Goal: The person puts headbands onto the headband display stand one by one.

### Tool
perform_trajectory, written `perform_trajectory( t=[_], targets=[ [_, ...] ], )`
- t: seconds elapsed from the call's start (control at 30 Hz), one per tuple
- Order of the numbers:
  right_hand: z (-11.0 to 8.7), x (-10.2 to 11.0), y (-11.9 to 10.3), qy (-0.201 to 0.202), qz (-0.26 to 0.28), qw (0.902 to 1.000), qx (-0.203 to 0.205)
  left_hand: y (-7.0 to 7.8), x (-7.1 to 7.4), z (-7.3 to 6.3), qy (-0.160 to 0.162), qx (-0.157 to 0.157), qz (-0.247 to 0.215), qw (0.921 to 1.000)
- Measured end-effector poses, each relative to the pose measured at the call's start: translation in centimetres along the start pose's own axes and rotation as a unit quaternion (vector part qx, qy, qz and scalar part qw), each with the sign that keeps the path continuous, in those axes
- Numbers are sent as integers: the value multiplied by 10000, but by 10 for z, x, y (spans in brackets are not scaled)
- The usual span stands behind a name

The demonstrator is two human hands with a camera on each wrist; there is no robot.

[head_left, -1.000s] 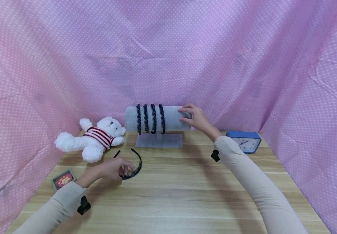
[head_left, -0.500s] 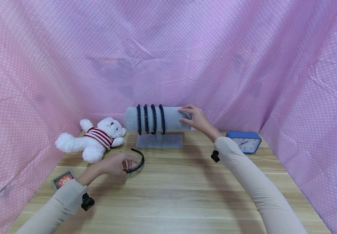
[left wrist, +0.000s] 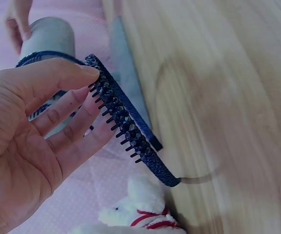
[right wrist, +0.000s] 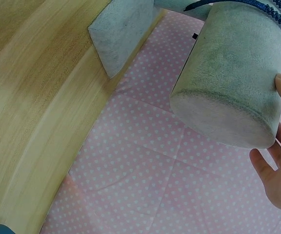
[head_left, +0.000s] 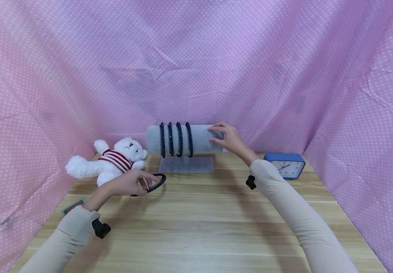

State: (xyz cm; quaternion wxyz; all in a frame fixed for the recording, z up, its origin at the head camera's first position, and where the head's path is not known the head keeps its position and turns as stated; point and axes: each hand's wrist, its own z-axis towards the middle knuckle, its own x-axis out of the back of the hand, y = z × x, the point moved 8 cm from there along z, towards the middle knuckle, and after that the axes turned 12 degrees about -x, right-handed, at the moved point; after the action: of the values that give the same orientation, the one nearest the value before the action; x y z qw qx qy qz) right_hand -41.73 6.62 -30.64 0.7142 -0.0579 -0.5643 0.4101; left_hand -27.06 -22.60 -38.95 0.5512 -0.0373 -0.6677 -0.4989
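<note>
Between thumb and fingers, my left hand pinches a dark beaded headband with comb teeth, held above the table. In the left wrist view the thumb lies over one beaded part of the headband, and its ends point away from the palm. A grey velvet headband stand stands at the back, carrying several similar dark headbands side by side on its left half. At the stand's right end rests my right hand; in the right wrist view its spread, relaxed fingers touch the grey roll.
Left of the stand lies a white teddy bear in a striped shirt, partly behind my left hand. A small framed picture is half hidden by the left sleeve. A blue clock stands at right. Pink dotted cloth encloses the wooden table.
My left hand has lifted and moved forward with the headband, which has turned and now shows more edge-on, nearer the bear. The right hand stays at the stand's end.
</note>
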Motion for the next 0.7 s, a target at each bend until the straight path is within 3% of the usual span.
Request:
perform_trajectory(
  t=[0.3, 0.53, 0.7],
  targets=[
    [0, 0, 0, -35, 64, 10000, -62, 5, 22, -7, 593, -47, 166, 9981],
    [0, 0, -1, -38, 126, 9999, -8, 7, 39, -16, 994, 119, 37, 9950],
    [0, 0, 1, -23, 119, 9999, -4, 9, 49, -22, 1222, 138, 334, 9918]
  ],
)
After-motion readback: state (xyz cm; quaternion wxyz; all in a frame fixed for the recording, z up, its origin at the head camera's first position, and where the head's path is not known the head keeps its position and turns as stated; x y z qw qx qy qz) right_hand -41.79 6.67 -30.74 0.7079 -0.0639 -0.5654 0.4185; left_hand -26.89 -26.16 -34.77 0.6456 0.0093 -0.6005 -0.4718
